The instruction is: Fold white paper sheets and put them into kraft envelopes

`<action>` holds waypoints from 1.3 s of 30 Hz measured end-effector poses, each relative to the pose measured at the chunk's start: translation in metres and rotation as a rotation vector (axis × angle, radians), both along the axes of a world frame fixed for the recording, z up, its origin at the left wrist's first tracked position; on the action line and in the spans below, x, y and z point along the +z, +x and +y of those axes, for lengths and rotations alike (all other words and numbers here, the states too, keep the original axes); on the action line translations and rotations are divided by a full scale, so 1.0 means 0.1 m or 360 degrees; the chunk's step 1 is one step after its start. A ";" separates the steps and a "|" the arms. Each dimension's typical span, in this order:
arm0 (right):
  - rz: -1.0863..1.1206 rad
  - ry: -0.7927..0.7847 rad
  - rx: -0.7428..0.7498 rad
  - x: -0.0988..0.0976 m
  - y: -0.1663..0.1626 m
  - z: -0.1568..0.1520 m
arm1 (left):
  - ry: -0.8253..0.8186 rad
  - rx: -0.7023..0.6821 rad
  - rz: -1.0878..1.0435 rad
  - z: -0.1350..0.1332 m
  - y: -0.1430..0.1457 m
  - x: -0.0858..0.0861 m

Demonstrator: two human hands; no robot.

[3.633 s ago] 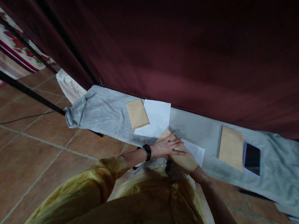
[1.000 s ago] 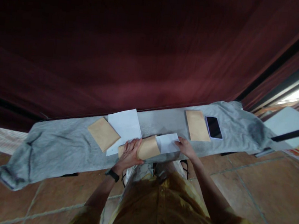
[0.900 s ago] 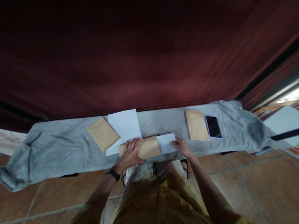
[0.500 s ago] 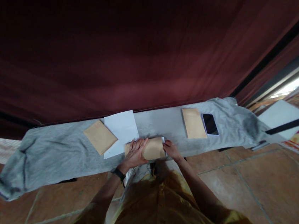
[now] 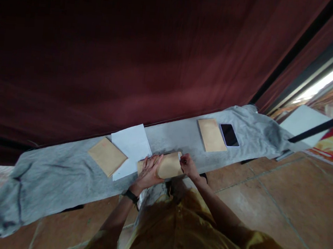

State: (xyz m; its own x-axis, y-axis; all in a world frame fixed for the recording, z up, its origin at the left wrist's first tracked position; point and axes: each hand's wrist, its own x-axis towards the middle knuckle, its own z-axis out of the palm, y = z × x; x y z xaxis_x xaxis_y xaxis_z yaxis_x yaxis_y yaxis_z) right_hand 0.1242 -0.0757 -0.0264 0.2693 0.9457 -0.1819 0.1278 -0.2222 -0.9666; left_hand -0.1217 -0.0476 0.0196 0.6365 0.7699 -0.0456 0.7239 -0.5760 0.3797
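Note:
A brown paper envelope [image 5: 170, 166] lies at the near edge of the cloth-covered bench, bulging upward in the middle. My left hand [image 5: 148, 173] grips its left part, fingers on top and thumb along the near side. At the right end, my right hand [image 5: 189, 166] is closed with bent fingers on white paper [image 5: 179, 156], of which only a thin edge shows at the envelope's mouth. White sheets [image 5: 133, 144] lie just left of the envelope. Another brown envelope [image 5: 108, 156] overlaps their left side.
Farther right on the grey cloth [image 5: 50, 183] are a brown envelope [image 5: 212, 135] and a phone [image 5: 229, 135] with a dark screen. A dark red curtain [image 5: 147, 79] hangs behind the bench. Black metal bars [image 5: 324, 124] stand at the right, above a tiled floor [image 5: 254, 197].
Less white paper sticks out of the envelope's right end. My right hand has shifted slightly left against that end; my left hand keeps its grip. The whole view has turned a little.

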 end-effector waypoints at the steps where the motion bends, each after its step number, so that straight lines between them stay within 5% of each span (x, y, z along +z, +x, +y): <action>1: 0.0021 -0.0001 -0.0020 -0.01 -0.01 0.00 | 0.0002 -0.0006 0.0000 0.00 0.00 0.00; 14: 0.0373 -0.0086 -0.0080 -0.05 0.04 0.01 | 0.0018 -0.0020 -0.0058 0.04 0.06 0.11; 16: 0.0431 -0.0073 -0.0155 -0.03 0.05 -0.01 | 0.0069 0.0210 -0.0250 -0.05 0.09 0.08; 19: 0.0505 -0.0063 -0.0285 -0.01 0.05 -0.03 | 0.0013 0.0855 -0.0772 -0.26 0.23 -0.02; 22: 0.0559 -0.0053 -0.0400 0.01 0.00 -0.05 | -0.0637 0.1326 -0.1366 -0.45 0.51 -0.13; 25: 0.0578 -0.0033 -0.0482 0.03 -0.10 -0.08 | -0.1588 0.1394 -0.1844 -0.51 0.85 -0.15; 27: 0.0560 -0.0017 -0.0517 0.04 -0.15 -0.10 | -0.1872 0.1414 -0.2025 -0.49 1.03 -0.13; 32: 0.0494 0.0009 -0.0533 0.06 -0.15 -0.11 | -0.1796 0.1462 -0.2029 -0.40 1.24 -0.10; 39: 0.0371 -0.0038 -0.0362 0.00 -0.01 -0.12 | -0.1550 0.1493 -0.1827 -0.22 1.16 -0.17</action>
State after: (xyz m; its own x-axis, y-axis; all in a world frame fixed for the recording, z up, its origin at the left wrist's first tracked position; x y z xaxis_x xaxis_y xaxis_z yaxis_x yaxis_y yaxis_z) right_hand 0.1230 -0.0876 -0.0260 0.4217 0.8608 -0.2850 -0.1520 -0.2428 -0.9581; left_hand -0.0060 -0.0692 0.0022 0.0769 0.8281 -0.5553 -0.2047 0.5582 0.8041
